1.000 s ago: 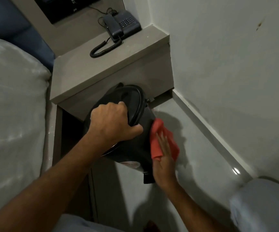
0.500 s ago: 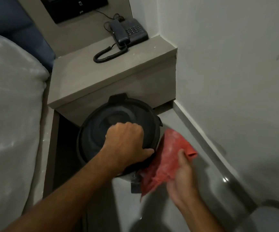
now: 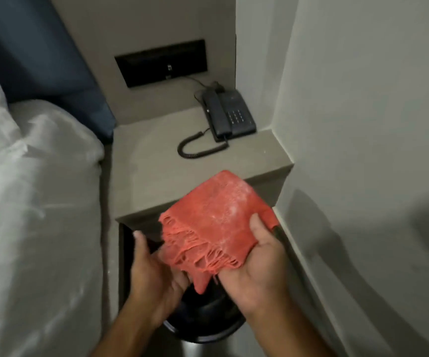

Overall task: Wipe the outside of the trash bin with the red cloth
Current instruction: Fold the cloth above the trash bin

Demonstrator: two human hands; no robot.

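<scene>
Both hands were on the red cloth (image 3: 217, 222) above the black trash bin (image 3: 203, 320): my right hand (image 3: 257, 269) pinched its edge under the thumb, my left hand (image 3: 156, 276) gripped the frayed corner, beside the nightstand (image 3: 156, 176).

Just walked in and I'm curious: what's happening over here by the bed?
A person is cleaning a black trash bin that stands on the floor in front of a grey nightstand, between the bed and the wall. At this moment the red cloth is lifted off the bin: the right hand holds it spread out, and the left hand meets its frayed edge, as if refolding it. A telephone sits on the nightstand.
</scene>
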